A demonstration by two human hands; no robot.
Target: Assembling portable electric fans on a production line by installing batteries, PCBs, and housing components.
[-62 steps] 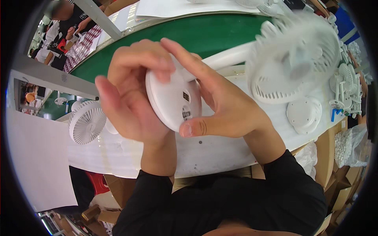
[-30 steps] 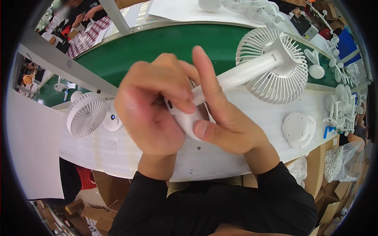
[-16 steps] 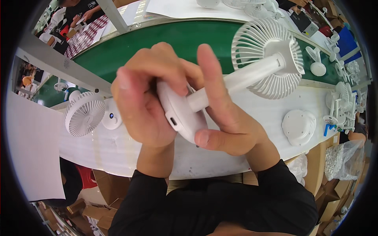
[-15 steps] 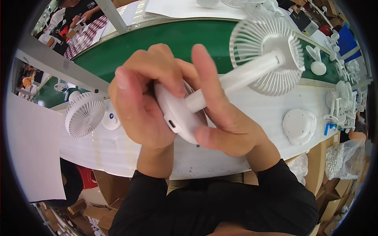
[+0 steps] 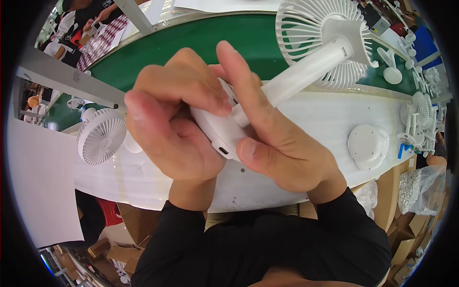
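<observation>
A white desk fan (image 5: 306, 71) is held up in front of me, tilted, its round base toward me and its caged head up at the right. My left hand (image 5: 174, 117) curls round the left side of the base, fingers bent over its edge. My right hand (image 5: 282, 134) grips the base from the right, thumb on its near edge and a finger stretched up beside the stem. A small dark port shows on the base's rim. The fingers hide much of the base.
Another white fan (image 5: 102, 136) stands at the left of the white tabletop (image 5: 306, 177). A round white base part (image 5: 368, 147) lies at the right. Beyond runs a green belt (image 5: 191, 45). Several fans (image 5: 420, 115) crowd the far right, above a clear plastic bag (image 5: 423, 189) of small white parts.
The held fan has moved up, its head rising farther toward the top edge. Both hands still grip the base, and the right hand has shifted slightly upward.
</observation>
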